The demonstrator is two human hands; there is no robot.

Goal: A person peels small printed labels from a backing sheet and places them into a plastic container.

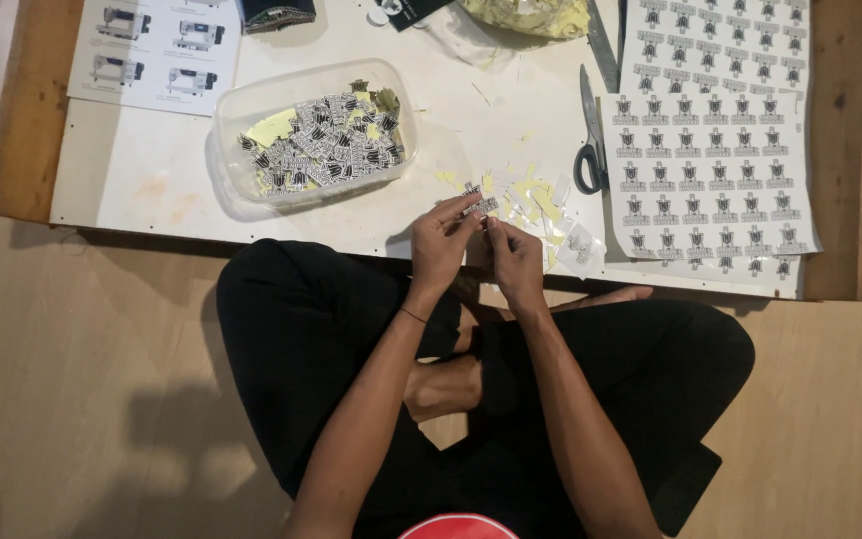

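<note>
Tub (251, 110): on our counter (142, 175), left of our hands
Scissors (591, 135): right of tub, beside sticker sheet (710, 180)
Scraps (536, 200): between hands and sheet

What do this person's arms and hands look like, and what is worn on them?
Both forearms are bare, with no sleeves reaching them and no gloves. The left hand has a thin dark band around its wrist. The right hand shows no band, watch or ring that I can make out.
</note>
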